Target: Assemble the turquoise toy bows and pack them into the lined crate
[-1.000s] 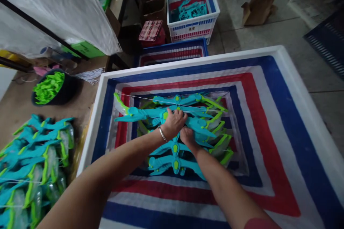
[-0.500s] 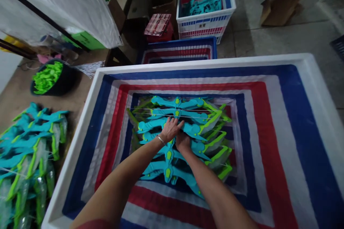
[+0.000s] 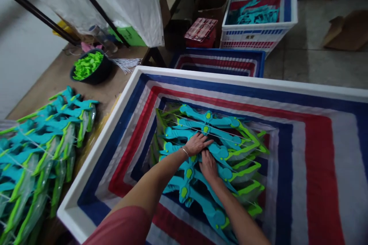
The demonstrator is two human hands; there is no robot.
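Several turquoise toy bows (image 3: 208, 208) with lime-green tips and white strings lie in rows inside a large white-rimmed bin (image 3: 94, 168). My left hand (image 3: 197, 143), wearing a thin bracelet, rests on the middle of the row with fingers stretched out and thumb apart. Just below and to its right, my right hand (image 3: 209, 164) lies over the bow centres, its fingers extended forward and close to my left thumb. Neither hand visibly grips a bow. The bow parts directly under both palms are hidden.
More bows (image 3: 46, 130) are heaped on the table at left, near a dark bowl (image 3: 107, 71) of lime-green pieces. Beyond the bin stand a blue crate (image 3: 261, 61) and a white crate (image 3: 258, 32) with turquoise parts. Cardboard (image 3: 349, 30) lies on the floor.
The view has turned left, so the bin and bows appear shifted right and tilted. My right hand's fingers, earlier tucked down among the bows, now show lying over them. My left hand stays atop the bows.
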